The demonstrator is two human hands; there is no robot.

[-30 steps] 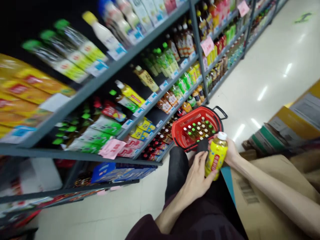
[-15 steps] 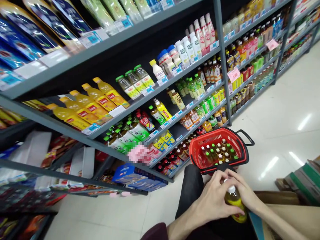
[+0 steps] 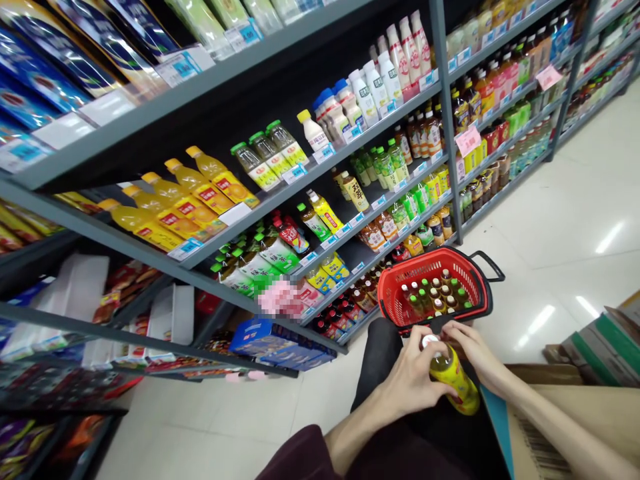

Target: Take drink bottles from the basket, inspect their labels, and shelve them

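Note:
Both my hands hold a small yellow-labelled drink bottle [image 3: 453, 380] with a white cap, low over my dark-trousered lap. My left hand [image 3: 410, 380] wraps its fingers round the neck and cap end. My right hand [image 3: 475, 357] grips the bottle from the right side, fingers curled near the top. The bottle lies tilted, cap pointing up and left. Just beyond the hands a red shopping basket [image 3: 400, 283] with black handles stands on the floor, filled with several upright bottles.
Grey shelving [image 3: 300, 180] full of drink bottles and price tags runs along the left and back. Cardboard boxes [image 3: 565, 413] sit by my right arm, with more boxes [image 3: 605, 340] at the right edge. Pale tiled floor [image 3: 550, 220] stretches down the aisle.
The view has swung up from my lap toward the shelves. The bottle went from upright in my right hand to tilted, held by both hands near the cap.

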